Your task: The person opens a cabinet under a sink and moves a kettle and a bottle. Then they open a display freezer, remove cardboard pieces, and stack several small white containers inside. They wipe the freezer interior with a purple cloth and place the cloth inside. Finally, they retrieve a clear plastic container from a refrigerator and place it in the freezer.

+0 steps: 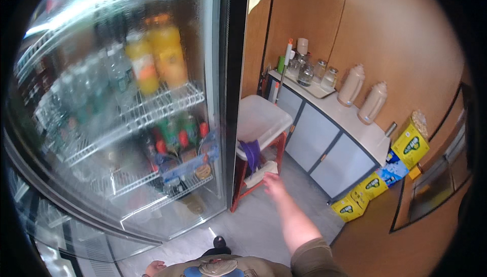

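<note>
My right hand (273,185) reaches forward, its fingers beside a whitish cloth (262,173) draped on the lower part of a red stool (282,146). Whether the fingers touch the cloth cannot be made out. Above it a purple cloth (251,153) hangs over the rim of a translucent white plastic tub (262,115), which rests on top of the stool. Low at the picture's bottom edge, my left hand (155,267) hangs near my body, partly cut off, with nothing visible in it.
To the left stands a glass-door drinks fridge (215,87) holding bottles. A low cabinet (312,136) bears a tray (323,93) of glassware and two thermos flasks (352,85). Yellow cartons (411,144) are stacked at the cabinet's right end. Grey floor (258,223) lies before me.
</note>
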Demonstrator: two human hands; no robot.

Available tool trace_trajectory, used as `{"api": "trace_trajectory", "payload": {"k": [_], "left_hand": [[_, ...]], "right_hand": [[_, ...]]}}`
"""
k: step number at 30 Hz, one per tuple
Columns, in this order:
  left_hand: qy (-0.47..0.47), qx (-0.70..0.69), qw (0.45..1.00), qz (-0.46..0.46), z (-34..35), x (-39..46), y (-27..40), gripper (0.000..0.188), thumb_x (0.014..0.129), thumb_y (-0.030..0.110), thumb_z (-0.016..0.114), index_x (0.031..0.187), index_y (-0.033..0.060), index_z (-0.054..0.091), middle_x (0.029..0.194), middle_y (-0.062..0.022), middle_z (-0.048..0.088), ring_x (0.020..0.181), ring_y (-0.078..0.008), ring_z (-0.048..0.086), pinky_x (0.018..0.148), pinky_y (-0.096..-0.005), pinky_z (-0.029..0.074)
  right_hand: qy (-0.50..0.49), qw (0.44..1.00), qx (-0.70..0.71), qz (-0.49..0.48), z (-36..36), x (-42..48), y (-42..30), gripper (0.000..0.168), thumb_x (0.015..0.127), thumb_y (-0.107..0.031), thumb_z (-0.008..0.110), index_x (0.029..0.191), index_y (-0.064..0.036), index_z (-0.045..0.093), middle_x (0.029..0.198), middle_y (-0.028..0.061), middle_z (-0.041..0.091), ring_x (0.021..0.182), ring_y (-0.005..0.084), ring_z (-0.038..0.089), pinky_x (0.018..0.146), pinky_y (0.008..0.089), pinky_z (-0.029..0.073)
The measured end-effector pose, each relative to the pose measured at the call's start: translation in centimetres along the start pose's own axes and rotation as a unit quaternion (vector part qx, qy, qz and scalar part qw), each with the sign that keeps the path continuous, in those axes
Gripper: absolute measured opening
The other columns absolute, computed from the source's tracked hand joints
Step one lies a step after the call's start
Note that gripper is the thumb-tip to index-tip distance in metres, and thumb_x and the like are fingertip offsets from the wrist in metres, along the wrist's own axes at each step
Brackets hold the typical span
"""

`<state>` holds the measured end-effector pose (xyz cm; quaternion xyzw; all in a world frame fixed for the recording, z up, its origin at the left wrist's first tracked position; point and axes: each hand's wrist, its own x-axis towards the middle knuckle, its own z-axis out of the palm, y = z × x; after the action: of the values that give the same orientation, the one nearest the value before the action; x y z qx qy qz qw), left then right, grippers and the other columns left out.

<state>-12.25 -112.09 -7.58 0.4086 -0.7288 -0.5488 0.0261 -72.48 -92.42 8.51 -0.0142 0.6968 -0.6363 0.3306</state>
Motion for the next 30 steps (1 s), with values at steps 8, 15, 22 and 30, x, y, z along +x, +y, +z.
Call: {"api": "trace_trajectory", "payload": {"k": [8, 15, 22, 30], "left_hand": [[0.082, -0.046, 0.995, 0.024, 6.0, 11.6, 25.7, 0.026, 0.078, 0.017, 0.061, 0.099, 0.0016, 0.056, 0.081, -0.0085, 0.061, 0.075, -0.0134, 0.057, 0.069, -0.0249, 0.046], [0.209, 0.084, 0.968, -0.111, 14.3, 7.4, 29.5, 0.032, 0.073, 0.026, 0.063, 0.096, 0.0035, 0.06, 0.09, -0.0139, 0.062, 0.076, -0.0217, 0.061, 0.069, -0.0306, 0.049], [0.221, 0.039, 0.954, -0.196, 23.1, 4.5, 36.3, 0.036, 0.075, 0.029, 0.061, 0.1, 0.0035, 0.06, 0.093, -0.0151, 0.062, 0.079, -0.0242, 0.061, 0.072, -0.0323, 0.048], [0.182, -0.135, 0.971, -0.074, 24.5, 9.4, 42.5, 0.028, 0.081, 0.021, 0.059, 0.103, 0.0041, 0.058, 0.091, -0.0072, 0.061, 0.083, -0.0137, 0.056, 0.075, -0.0271, 0.046]], "right_hand": [[-0.067, 0.902, -0.424, -0.043, 4.4, 10.6, -5.3, 0.059, 0.07, -0.038, 0.065, 0.109, 0.004, 0.048, 0.1, 0.0215, 0.057, 0.096, 0.0289, 0.055, 0.083, 0.0362, 0.043], [-0.189, 0.807, -0.542, -0.141, 0.6, 16.2, -15.7, 0.036, 0.075, -0.036, 0.052, 0.09, -0.004, 0.059, 0.094, 0.0182, 0.059, 0.089, 0.0297, 0.058, 0.075, 0.0374, 0.044], [-0.506, 0.847, 0.142, -0.076, -1.2, 17.6, -28.7, 0.041, 0.079, -0.024, 0.05, 0.106, 0.006, 0.049, 0.104, 0.0176, 0.055, 0.097, 0.0289, 0.054, 0.078, 0.0403, 0.047], [-0.294, 0.892, 0.323, -0.113, -6.1, 20.9, -29.4, 0.035, 0.074, -0.034, 0.052, 0.095, -0.005, 0.054, 0.093, 0.0101, 0.057, 0.089, 0.0262, 0.054, 0.082, 0.0406, 0.043]]}}
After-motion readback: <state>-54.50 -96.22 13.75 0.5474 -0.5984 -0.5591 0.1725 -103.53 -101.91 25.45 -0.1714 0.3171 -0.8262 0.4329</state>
